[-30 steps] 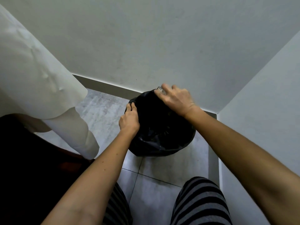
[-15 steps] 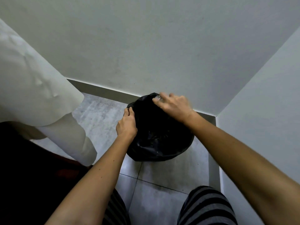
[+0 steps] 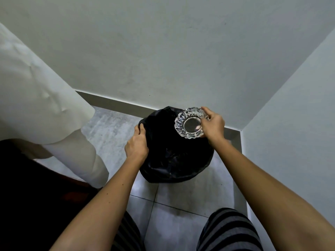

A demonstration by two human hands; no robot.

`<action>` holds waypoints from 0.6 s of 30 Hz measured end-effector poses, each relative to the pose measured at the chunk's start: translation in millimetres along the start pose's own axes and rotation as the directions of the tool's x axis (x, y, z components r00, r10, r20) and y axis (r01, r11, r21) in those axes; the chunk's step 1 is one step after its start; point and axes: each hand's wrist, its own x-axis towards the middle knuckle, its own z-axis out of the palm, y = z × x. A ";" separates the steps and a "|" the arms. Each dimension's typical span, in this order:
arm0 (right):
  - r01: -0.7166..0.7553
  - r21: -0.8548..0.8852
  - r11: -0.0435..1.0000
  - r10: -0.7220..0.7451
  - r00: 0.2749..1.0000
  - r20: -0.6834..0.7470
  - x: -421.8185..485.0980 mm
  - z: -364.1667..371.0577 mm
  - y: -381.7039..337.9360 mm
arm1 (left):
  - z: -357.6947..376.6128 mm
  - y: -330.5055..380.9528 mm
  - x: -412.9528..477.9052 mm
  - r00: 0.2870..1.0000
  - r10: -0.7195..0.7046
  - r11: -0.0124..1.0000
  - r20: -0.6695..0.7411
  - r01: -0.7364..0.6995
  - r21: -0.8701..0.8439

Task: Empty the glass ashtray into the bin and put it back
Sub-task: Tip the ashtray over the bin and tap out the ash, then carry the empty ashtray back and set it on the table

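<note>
Ashtray [image 3: 190, 123] now tipped bowl-toward-camera, right hand [image 3: 213, 125] gripping rim, over bin [image 3: 174, 160]

Glass ashtray [image 3: 190, 123]: clear cut glass, round, scalloped rim, flat bowl tilted toward the camera (looks empty), held above the far right side of the bin. Bin [image 3: 174, 160]: round, lined with a black plastic bag, standing on the tiled floor in the wall corner.
</note>
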 end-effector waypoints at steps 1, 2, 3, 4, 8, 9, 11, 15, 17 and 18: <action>-0.029 0.055 0.998 0.029 1.000 0.006 -3.4 1.1 0.9 | -0.2 1.3 -1.5 1.000 0.000 1.000 -0.012 0.000 -0.004; -0.050 0.103 0.993 0.049 0.999 0.011 -6.7 2.1 1.5 | 0.1 3.1 -2.1 0.999 0.017 1.000 -0.047 -0.017 0.003; -0.065 0.146 0.987 0.063 0.998 0.020 -9.0 3.0 2.1 | 0.2 6.3 -2.4 0.994 0.049 0.999 -0.102 -0.048 0.015; -0.080 0.187 0.979 0.075 0.997 0.031 -11.2 3.6 2.5 | 2.2 9.8 -0.8 0.984 0.097 0.995 -0.151 -0.097 0.008; -0.110 0.266 0.958 0.097 0.993 0.059 -16.1 4.2 0.5 | -0.7 32.3 3.7 0.941 0.325 0.888 -0.095 -0.338 -0.312; -0.111 0.277 0.955 0.096 0.993 0.064 -16.2 4.6 0.9 | -3.5 37.6 2.7 0.934 0.353 0.856 -0.056 -0.347 -0.383; -0.103 0.301 0.948 0.084 0.994 0.076 -16.4 3.4 1.5 | -8.8 47.0 -1.6 0.931 0.364 0.835 -0.011 -0.332 -0.438; -0.084 0.304 0.949 0.054 0.993 0.107 -17.1 0.3 4.1 | -13.8 60.6 -8.2 0.927 0.373 0.883 -0.023 -0.363 -0.296; -0.074 0.293 0.953 0.041 0.992 0.119 -18.6 0.0 5.6 | -13.3 63.5 -8.9 0.933 0.356 0.893 -0.049 -0.355 -0.277; -0.059 0.267 0.962 0.026 0.992 0.123 -18.2 0.0 7.0 | -12.8 64.3 -9.2 0.935 0.348 0.894 -0.063 -0.351 -0.278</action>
